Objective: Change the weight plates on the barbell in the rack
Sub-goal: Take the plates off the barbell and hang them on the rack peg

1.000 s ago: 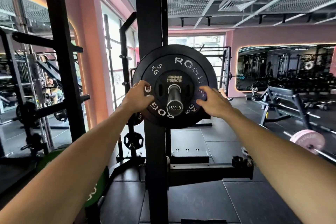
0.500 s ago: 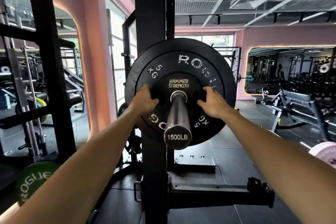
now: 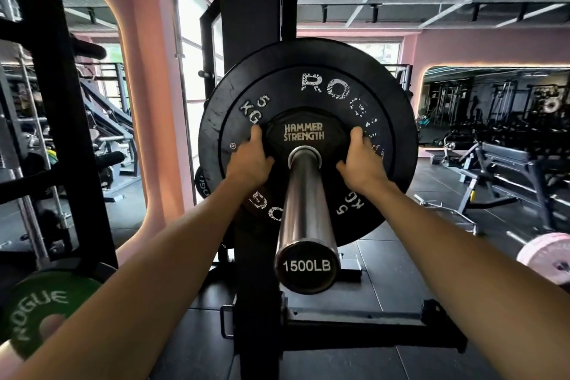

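The bar (image 3: 303,203) carries a small plate (image 3: 303,136) against a large plate (image 3: 308,95), beside the rack post (image 3: 249,9).

big plate (image 3: 234,120): black, worn white letters | small plate (image 3: 303,133): black, gold words | bar sleeve (image 3: 303,203): shiny silver, black end, white numbers | floor plate (image 3: 34,311): green, white letters | wall (image 3: 145,77): pink

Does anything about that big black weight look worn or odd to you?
Yes. The white ROGUE lettering on the black 5 KG plate is chipped and flaking, worst at the upper right, and its outer rim at the upper left looks scuffed. Otherwise the plate sits square on the barbell sleeve, with the left hand and right hand on it.
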Available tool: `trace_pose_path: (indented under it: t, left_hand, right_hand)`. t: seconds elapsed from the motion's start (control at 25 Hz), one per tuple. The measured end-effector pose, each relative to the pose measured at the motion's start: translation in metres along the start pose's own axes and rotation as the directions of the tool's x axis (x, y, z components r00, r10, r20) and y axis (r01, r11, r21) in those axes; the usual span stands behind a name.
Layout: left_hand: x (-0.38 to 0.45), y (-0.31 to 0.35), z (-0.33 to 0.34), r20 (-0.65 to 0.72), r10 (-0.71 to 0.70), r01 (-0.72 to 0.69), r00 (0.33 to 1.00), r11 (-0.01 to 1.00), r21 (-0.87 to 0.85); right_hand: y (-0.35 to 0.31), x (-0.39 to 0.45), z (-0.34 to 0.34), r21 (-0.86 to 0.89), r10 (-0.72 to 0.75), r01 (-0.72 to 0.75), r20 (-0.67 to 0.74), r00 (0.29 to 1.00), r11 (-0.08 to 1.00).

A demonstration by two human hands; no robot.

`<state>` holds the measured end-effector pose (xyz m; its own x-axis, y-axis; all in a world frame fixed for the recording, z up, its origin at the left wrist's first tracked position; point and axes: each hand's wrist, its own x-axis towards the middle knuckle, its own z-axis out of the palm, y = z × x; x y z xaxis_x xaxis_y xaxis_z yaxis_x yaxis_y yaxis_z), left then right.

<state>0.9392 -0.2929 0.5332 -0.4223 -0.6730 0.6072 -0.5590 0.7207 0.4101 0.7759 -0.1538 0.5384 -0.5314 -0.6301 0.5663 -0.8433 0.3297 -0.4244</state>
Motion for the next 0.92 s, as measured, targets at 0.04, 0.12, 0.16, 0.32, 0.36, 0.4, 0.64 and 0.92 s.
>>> trace_pose_path:
  t: [0.04, 0.12, 0.16, 0.32, 0.36, 0.4, 0.64, 0.92]
  left_hand:
    - [-0.002, 0.001, 0.0, -0.002, 0.013, -0.013, 1.0, 1.0, 0.007]
    - [-0.006, 0.004, -0.005, -0.001, 0.007, -0.007, 1.0, 1.0, -0.021]
    - [-0.008, 0.006, -0.008, 0.005, -0.004, 0.004, 1.0, 0.999, -0.04]
    - [-0.028, 0.014, -0.022, 0.024, -0.005, 0.006, 1.0, 1.0, -0.022]
    - [-0.035, 0.015, -0.026, 0.028, -0.011, 0.012, 1.0, 1.0, -0.018]
    - [-0.043, 0.016, -0.031, 0.032, -0.026, 0.026, 0.999, 1.0, -0.015]
    - [-0.1, 0.027, -0.075, 0.065, -0.093, 0.095, 0.993, 0.995, -0.021]
    - [-0.186, 0.048, -0.139, 0.005, 0.004, -0.004, 1.0, 0.998, -0.058]
  right_hand:
    - [-0.002, -0.001, 0.0, 0.007, 0.007, -0.007, -0.003, 1.0, 1.0]
    - [-0.006, -0.004, -0.003, 0.025, 0.015, -0.015, -0.003, 1.0, 1.0]
    - [-0.008, -0.007, -0.005, 0.033, 0.016, -0.016, -0.002, 1.0, 0.999]
    - [-0.013, -0.026, -0.019, 0.063, 0.0, -0.001, 0.017, 1.0, 0.998]
    - [-0.015, -0.034, -0.025, 0.066, -0.002, 0.0, 0.02, 1.0, 0.998]
    - [-0.017, -0.043, -0.031, 0.068, 0.0, -0.001, 0.021, 1.0, 0.998]
    - [-0.037, -0.106, -0.067, 0.037, 0.015, -0.014, -0.012, 1.0, 0.999]
    - [-0.068, -0.197, -0.125, -0.031, -0.001, 0.0, -0.032, 0.999, 1.0]
